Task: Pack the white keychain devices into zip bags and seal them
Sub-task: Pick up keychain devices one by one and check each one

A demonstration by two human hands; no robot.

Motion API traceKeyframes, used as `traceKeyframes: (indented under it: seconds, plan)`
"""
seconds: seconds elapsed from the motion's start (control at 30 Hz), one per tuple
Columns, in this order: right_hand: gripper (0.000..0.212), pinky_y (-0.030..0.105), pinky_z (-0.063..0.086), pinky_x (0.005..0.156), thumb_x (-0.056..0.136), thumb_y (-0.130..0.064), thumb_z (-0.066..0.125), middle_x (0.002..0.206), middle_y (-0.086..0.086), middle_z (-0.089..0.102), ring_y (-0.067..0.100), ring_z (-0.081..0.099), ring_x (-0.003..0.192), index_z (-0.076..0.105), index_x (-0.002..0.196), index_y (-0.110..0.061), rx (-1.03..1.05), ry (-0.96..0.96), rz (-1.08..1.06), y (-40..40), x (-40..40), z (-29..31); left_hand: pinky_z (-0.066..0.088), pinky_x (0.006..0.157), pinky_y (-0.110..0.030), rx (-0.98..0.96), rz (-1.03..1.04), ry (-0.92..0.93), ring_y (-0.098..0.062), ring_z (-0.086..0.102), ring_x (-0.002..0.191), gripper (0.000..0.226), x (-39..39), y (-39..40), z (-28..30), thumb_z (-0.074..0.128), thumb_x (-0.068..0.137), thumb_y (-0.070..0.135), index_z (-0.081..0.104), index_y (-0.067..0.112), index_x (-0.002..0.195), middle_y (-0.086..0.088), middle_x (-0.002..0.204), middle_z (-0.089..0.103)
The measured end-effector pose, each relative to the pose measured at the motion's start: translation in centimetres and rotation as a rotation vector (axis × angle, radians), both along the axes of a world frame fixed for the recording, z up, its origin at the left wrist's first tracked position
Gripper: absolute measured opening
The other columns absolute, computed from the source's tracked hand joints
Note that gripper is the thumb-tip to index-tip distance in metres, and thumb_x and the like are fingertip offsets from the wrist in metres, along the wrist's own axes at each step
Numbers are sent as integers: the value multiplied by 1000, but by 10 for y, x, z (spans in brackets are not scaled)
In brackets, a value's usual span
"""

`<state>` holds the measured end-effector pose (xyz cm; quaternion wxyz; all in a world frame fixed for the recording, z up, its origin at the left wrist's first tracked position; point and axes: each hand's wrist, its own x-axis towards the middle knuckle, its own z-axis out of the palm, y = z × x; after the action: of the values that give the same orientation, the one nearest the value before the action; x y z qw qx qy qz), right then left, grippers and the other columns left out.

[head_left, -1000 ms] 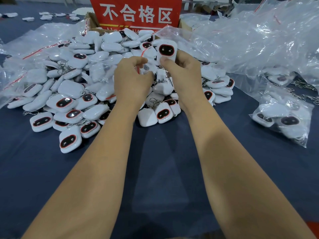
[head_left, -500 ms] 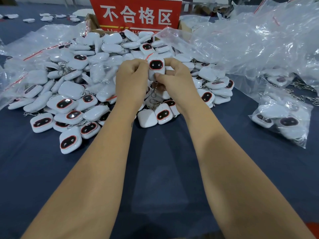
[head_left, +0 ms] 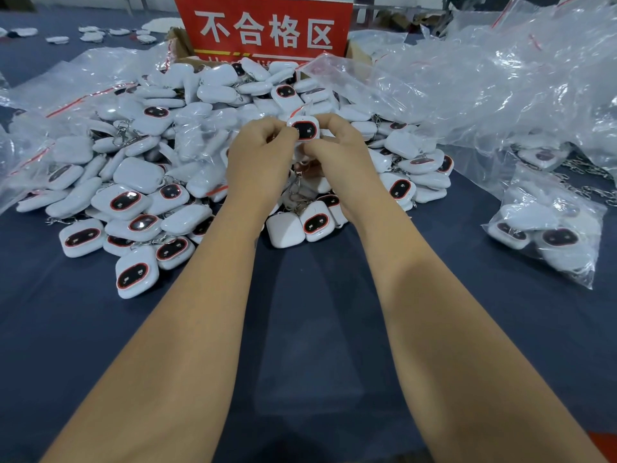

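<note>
Both hands meet over a big heap of white keychain devices point(head_left: 140, 192), each with a black, red-rimmed face. My left hand point(head_left: 258, 162) and my right hand point(head_left: 337, 158) pinch one white keychain device point(head_left: 305, 128) between their fingertips, upright with its dark face towards me. Its metal chain point(head_left: 295, 190) hangs down between my wrists. A thin clear zip bag seems to wrap the device, but I cannot tell for sure. A filled zip bag point(head_left: 547, 235) with several devices lies at the right.
A red sign with white characters point(head_left: 263, 28) stands on a cardboard box behind the heap. Loose clear zip bags point(head_left: 500, 81) pile up at the back right and others point(head_left: 66, 91) lie at the left. Dark blue cloth point(head_left: 317, 312) covers the table.
The device held between both hands has come down and towards me, from above the heap to just over its front. My hands have closed in around it.
</note>
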<state>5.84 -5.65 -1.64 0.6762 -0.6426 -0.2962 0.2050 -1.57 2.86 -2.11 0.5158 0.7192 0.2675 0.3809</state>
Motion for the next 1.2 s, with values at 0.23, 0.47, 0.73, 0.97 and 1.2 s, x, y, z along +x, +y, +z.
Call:
traceKeyframes:
  seconds: [0.23,0.47,0.73,0.97,1.2]
  plan:
    - [18,24,51,63,93,-4,55,85,3,68,14,64,75,67,95,-17,60,61,8,2,2,1,35,62,-35,14,-17,20,-13,39,56,21,0,0,0,57,86,27,59,20,66,13,48,42]
    - [18,25,50,68,93,-5,55,89,5,68,15,63,79,67,98,-16,22,-11,-1,0,1,0,37,64,-39,12,-21,12,-17,42,62,21,1,2,0,57,85,25,64,7,76,9,54,44]
    - [20,22,50,61,92,-1,54,83,5,66,14,63,72,67,92,-16,70,28,11,-1,0,0,37,64,-38,6,-54,21,-17,42,63,19,-1,0,0,58,85,27,57,17,69,9,55,44]
    - [20,26,53,64,91,-2,55,78,2,67,12,64,71,68,98,-15,37,18,0,1,1,0,35,63,-37,34,-34,44,-16,39,62,28,0,1,0,57,87,24,47,20,62,10,55,40]
    - [26,28,53,70,93,-2,53,88,7,67,15,64,78,68,112,-10,-7,4,-18,2,1,-2,41,64,-33,106,-12,65,-11,45,62,21,0,0,0,55,89,26,61,17,71,10,61,49]
